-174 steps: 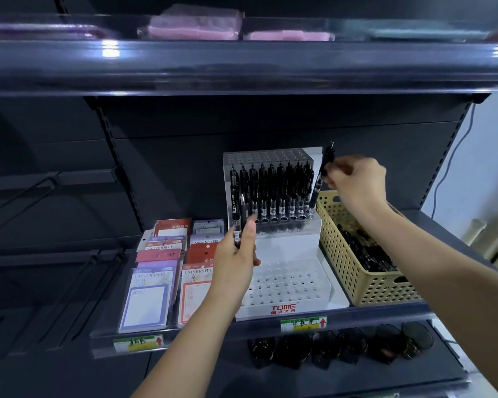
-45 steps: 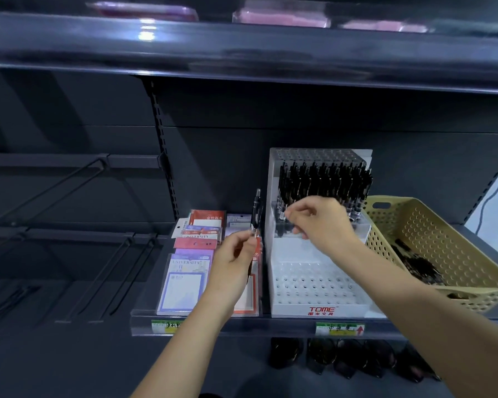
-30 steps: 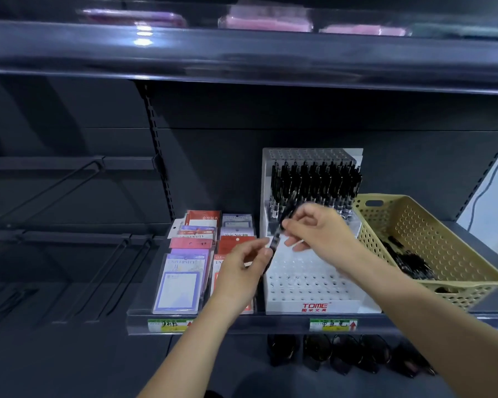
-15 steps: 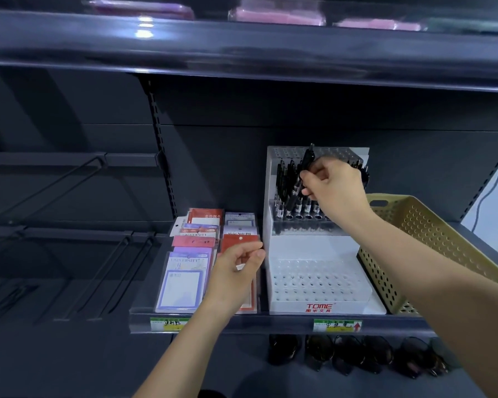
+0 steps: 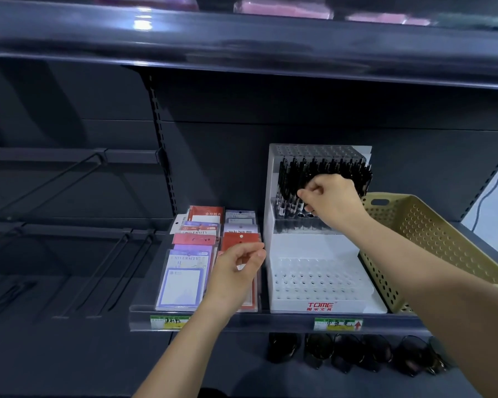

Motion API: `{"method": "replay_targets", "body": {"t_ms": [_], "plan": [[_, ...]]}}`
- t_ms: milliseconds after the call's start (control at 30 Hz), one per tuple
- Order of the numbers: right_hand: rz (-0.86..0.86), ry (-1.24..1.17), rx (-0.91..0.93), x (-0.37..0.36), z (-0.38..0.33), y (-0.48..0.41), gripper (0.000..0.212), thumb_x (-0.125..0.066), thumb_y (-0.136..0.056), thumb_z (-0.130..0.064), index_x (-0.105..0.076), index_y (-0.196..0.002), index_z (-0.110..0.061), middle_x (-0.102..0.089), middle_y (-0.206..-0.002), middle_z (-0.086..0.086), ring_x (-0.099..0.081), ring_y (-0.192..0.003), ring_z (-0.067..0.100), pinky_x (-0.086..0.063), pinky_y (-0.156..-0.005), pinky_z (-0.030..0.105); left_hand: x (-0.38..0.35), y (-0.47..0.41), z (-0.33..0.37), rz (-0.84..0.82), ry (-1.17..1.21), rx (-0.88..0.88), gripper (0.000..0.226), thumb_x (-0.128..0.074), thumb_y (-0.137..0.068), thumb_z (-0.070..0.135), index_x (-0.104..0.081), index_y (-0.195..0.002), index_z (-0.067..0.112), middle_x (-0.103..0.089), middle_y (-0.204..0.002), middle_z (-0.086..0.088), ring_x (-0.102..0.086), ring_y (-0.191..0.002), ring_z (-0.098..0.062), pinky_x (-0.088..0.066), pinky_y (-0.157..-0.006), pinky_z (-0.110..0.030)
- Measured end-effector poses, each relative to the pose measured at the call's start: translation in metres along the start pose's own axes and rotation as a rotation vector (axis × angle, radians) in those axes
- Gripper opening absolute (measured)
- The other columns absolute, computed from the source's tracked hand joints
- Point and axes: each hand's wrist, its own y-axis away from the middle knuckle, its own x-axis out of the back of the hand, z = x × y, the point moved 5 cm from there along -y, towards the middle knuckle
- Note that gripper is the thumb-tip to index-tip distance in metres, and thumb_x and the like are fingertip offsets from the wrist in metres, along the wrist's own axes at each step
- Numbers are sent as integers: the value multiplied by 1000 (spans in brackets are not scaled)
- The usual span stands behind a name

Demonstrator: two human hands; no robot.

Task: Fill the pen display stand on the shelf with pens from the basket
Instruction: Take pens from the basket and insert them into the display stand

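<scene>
The right hand (image 5: 332, 201) is up at the rear tier of the pen display stand (image 5: 314, 245), fingers curled, thumb and forefinger pinched on what looks like one pen (image 5: 300, 206) in the front row; the dark barrels blur together there, so which pen is hard to say. The other pens (image 5: 325, 168) stand upright behind and above those fingertips; the empty holes of the lower tier (image 5: 314, 278) lie below the wrist. The left hand (image 5: 236, 271) hovers with loosely curled fingers holding nothing, just left of the stand, over the sticky-note packs (image 5: 184, 271). The basket (image 5: 431, 231) sits to the right of the right forearm; its contents do not show from here.

A pen is likely light, stiff and smooth-barrelled, so it may slip or twist in a loose pinch; taking it high on the barrel, near the clip, should keep the tip free to find its hole. The neighbours stand close, so a wide grip would probably knock them askew.
</scene>
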Motion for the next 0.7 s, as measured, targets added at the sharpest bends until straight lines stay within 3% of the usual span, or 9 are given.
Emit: {"method": "replay_targets", "body": {"t_ms": [300, 400, 500, 700], "plan": [[-1, 40, 57, -2, -1, -4, 18, -60, -91, -23, -60, -77, -11, -66, -69, 9, -54, -55, 16, -47, -55, 23, -5, 1, 5, 1, -29, -5, 13, -58, -91, 23, -65, -98, 31, -61, -96, 18, -55, -92, 3, -40, -72, 2], [-44, 111, 77, -5, -3, -7, 19, -59, -91, -23, -60, -78, -10, -59, -67, 5, -51, -57, 17, -41, -58, 25, -6, -1, 6, 3, -37, -4, 13, -58, -91, 23, -65, -99, 30, -61, -96, 20, -53, -90, 6, -38, -70, 4], [-78, 150, 71, -10, -1, -10, 17, -59, -91, -23, -59, -77, -12, -61, -72, 6, -56, -64, 20, -45, -63, 28, -7, -2, 6, 2, -31, 8, 14, -58, -91, 25, -66, -101, 29, -61, -97, 21, -52, -88, 10, -38, -69, 4], [-70, 130, 65, -10, 2, -10, 18, -60, -90, -21, -60, -75, -12, -62, -68, 6, -56, -58, 19, -52, -64, 30, -11, -4, 4, -5, -36, 1, 14, -58, -91, 22, -66, -102, 26, -61, -99, 21, -51, -82, 22, -38, -69, 5]]}}
